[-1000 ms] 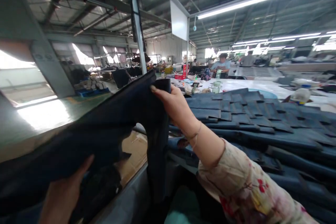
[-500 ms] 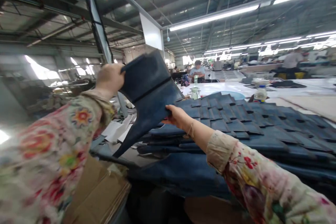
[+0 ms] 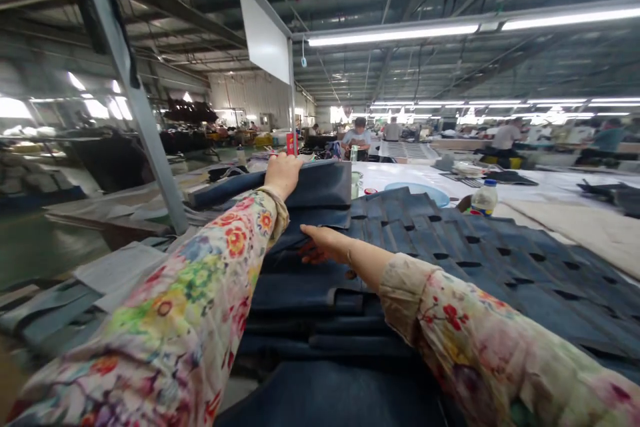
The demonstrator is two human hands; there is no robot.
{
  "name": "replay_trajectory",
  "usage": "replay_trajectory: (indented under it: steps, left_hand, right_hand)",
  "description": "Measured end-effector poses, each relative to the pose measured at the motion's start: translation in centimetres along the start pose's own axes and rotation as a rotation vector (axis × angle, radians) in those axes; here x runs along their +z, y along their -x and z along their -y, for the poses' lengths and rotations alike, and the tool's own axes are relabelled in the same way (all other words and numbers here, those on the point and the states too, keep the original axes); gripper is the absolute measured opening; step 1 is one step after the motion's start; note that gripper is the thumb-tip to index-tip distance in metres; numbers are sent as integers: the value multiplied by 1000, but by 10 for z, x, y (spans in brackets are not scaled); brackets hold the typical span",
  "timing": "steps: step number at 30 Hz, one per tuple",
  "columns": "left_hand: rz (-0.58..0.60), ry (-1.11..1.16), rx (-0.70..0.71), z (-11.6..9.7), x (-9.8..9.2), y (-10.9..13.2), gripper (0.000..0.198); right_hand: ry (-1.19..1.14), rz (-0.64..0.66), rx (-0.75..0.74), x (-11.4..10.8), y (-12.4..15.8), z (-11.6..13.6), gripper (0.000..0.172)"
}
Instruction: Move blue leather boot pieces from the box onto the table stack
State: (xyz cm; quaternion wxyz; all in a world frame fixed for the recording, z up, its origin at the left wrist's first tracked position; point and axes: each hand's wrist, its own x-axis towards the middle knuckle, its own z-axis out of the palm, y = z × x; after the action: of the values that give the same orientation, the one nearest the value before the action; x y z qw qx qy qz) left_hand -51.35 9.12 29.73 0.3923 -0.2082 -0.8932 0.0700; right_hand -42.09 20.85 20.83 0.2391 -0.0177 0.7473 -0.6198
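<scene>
A long, layered stack of dark navy cloth panels [image 3: 450, 247] spreads ahead; at its near edge, the left hand [image 3: 283, 175] grips a folded dark navy cloth panel [image 3: 320, 185] with curled fingers, while the right hand [image 3: 325, 243] rests on the stack, fingers stretched flat, holding nothing.

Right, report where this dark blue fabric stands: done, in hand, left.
Looks done: the dark blue pieces laid out in overlapping rows. In hand: the left hand grips one piece by its edge, and the right hand rests just below it. Left: the stacked pieces beneath the hands.
</scene>
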Motion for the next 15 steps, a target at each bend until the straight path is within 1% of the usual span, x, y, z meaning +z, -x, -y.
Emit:
replay_trajectory:
  steps: [4,6,8,12,15]
  left_hand:
    - [59,74,5,-15,41,4,29]
    - [99,121,1,-22,60,9,30]
    - [130,158,-19,-29,76,14,31]
    - [171,237,-59,-38,99,20,33]
    - [247,317,-51,-42,110,24,32]
  right_hand:
    - [71,17,120,-17,-23,-16,45]
    - [92,43,179,-24,-29,-22,51]
    - [114,67,205,-28,-32,-26,54]
    - [213,75,225,-29,-29,-24,59]
    - [339,54,242,-26,-24,-22,65]
